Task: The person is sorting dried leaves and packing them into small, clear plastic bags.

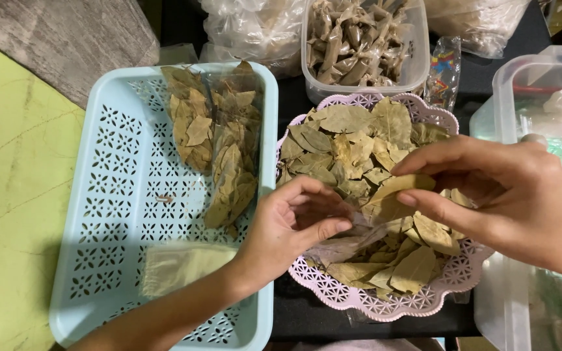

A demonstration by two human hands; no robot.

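The left hand (294,221) pinches the mouth of a small clear plastic pouch (343,244), fingers together on its thin film, over the front of the pink lattice basket (359,300). The right hand (489,195) is clamped on a few dried bay leaves (395,195), their tips aimed at the pouch opening, just above the loose heap of leaves in that basket. The leaves look brittle, so a hard squeeze would likely crack them, and if the film slips from the left fingers the mouth could fall shut and the leaves miss it. In the blue perforated tray (99,214) lie two filled leaf packets (219,146) side by side and one stack of empty pouches (180,265). Behind sits one clear tub of small wrapped packets (359,42); another clear tub (535,84) stands at the right.
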